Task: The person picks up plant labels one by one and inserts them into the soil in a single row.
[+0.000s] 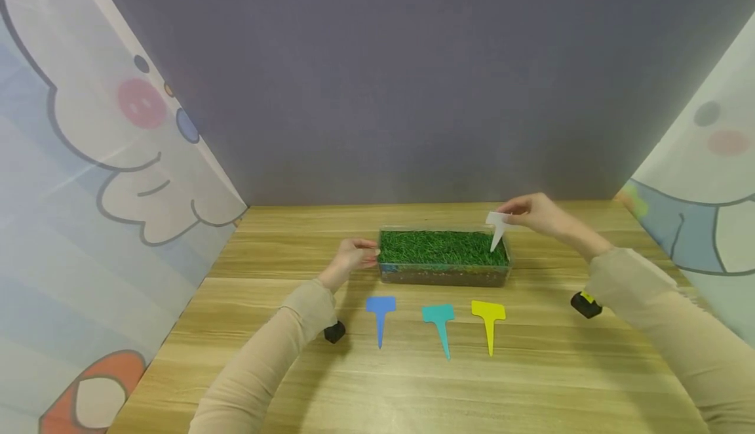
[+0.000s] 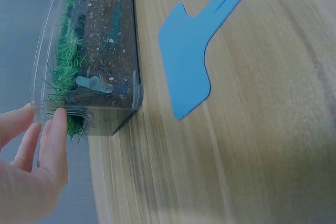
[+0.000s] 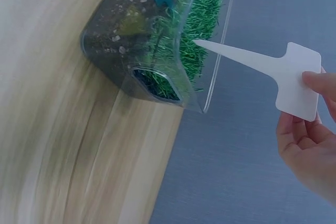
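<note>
A clear plastic box [image 1: 445,276] of dark soil, topped with green artificial grass [image 1: 436,246], stands on the wooden table. Between the thumb and fingers of my right hand [image 1: 539,215] is the broad head of a white T-shaped plant label [image 3: 296,81]. Its pointed stem angles down, with the tip at the grass near the box's right end. My left hand [image 1: 352,255] rests its fairly straight fingers [image 2: 59,135] against the box's left end. In front of the box lie a blue plant label [image 1: 381,305], a teal plant label [image 1: 438,314] and a yellow plant label [image 1: 488,311], stems toward me.
A small black block [image 1: 334,332] is by the left sleeve, and another black block with a yellow mark [image 1: 586,305] is by the right sleeve. A dark grey panel [image 1: 413,93] rises behind the table. Cartoon-printed curtains [image 1: 77,178] hang at both sides.
</note>
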Available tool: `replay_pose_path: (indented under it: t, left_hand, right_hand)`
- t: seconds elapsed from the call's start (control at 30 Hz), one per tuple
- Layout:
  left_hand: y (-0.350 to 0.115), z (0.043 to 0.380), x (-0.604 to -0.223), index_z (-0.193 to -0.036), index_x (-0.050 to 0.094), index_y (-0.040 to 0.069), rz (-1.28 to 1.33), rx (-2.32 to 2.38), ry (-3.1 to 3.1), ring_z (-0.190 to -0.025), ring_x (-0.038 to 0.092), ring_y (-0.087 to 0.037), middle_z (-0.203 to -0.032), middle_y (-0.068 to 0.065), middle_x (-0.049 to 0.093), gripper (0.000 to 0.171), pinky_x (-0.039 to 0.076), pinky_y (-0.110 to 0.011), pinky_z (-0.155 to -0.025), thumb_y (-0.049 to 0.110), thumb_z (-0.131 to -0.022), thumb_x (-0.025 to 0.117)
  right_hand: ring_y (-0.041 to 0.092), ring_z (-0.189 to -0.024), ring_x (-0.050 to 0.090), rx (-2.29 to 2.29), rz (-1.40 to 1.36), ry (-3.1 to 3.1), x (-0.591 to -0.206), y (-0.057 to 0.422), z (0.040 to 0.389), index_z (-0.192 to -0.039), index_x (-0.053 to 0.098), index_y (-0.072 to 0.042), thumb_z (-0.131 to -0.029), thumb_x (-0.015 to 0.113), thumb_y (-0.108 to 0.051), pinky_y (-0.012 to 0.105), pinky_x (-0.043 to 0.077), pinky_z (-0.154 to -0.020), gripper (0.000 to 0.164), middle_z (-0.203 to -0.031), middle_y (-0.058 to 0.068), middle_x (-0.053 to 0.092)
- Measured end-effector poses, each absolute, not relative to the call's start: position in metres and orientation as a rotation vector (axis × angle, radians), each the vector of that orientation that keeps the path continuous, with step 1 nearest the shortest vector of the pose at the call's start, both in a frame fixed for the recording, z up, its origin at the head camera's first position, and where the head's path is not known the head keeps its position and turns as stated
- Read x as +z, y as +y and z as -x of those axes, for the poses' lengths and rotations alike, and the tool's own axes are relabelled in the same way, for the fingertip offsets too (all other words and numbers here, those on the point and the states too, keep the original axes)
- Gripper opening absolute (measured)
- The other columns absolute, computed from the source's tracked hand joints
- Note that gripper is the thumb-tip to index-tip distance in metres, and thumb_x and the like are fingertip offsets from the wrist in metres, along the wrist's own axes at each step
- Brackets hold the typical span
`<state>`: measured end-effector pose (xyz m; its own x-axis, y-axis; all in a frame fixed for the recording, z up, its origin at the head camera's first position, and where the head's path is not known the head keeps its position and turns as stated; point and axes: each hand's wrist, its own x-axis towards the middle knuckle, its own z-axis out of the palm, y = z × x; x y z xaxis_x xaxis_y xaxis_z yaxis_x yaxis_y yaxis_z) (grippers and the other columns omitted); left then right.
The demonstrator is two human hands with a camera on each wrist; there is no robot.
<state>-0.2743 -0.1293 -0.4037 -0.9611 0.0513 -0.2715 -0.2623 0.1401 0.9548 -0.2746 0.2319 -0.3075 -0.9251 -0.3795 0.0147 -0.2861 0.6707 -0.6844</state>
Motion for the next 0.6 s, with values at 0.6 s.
replay_pose_path:
  t: [0.6]
  left_hand:
    - [-0.127, 0.272, -0.402, -0.109, 0.055, -0.008, 0.232, 1.906, 2.175, -0.092, 0.06, -0.029, -0.11, -0.023, 0.054, 0.027, 0.053, -0.034, -0.081, -0.004, -0.082, 0.056]
  right_hand:
    - [0.028, -0.085, 0.057, -1.104, 0.59, 2.778, -0.325, 0.227, 0.276, -0.106, 0.06, 0.006, -0.086, 0.056, -0.008, 0.029, 0.051, -0.067, 0.025, -0.105, 0.025, 0.058]
